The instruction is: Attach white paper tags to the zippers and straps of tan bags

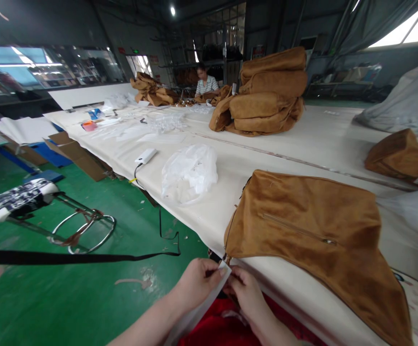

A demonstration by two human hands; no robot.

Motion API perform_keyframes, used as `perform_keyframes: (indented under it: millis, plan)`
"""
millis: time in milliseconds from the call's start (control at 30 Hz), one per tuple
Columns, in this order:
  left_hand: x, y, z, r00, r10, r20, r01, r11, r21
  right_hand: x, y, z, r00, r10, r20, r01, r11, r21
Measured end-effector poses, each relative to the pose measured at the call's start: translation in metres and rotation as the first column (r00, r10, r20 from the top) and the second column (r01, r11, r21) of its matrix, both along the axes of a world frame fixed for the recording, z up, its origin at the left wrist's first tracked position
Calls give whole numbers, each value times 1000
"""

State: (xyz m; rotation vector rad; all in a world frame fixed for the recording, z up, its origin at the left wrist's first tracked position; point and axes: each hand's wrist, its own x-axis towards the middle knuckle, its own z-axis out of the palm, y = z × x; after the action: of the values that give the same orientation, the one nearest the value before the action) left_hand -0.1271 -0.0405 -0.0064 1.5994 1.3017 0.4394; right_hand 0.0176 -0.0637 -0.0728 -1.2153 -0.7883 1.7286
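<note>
Desk [302, 144] edge: runs diagonally from upper left to lower right; green floor [68, 298] open on the left.
Cover [313, 240]: tan suede, zipped, flat at lower right, corner over the edge.
Strip [203, 307]: white, bottom centre.
Left hand [197, 281]: grip pinched on strip.
Right hand [247, 290]: grip pinched at cover corner.
Nearby: plastic bag [189, 173], stacked covers [266, 91], stool [31, 202].

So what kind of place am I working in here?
Most likely a sewing or upholstery workshop. A long cloth-covered work table carries a stack of tan suede-like cushion covers, one zipped cover lies in front of you, and another person sits working at the far end.
</note>
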Motion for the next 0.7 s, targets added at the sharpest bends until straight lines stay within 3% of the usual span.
perform_keyframes:
  millis: [167,367,567,700]
  plan:
    - [10,-4,-16,1000,12,-2,-12,999,41,-6,9,2,992,53,-111,-56,998,-29]
    - [2,-7,-22,971,60,-232,-28,990,142,8,17,2,996,-48,71,49,999,-9]
    - [-4,-7,-19,995,34,-95,-30,999,43,-2,21,0,996,-68,50,72,995,-72]
    - [0,-8,-26,983,112,-146,-99,991,90,-5,19,-1,989,-116,-87,100,981,-169]
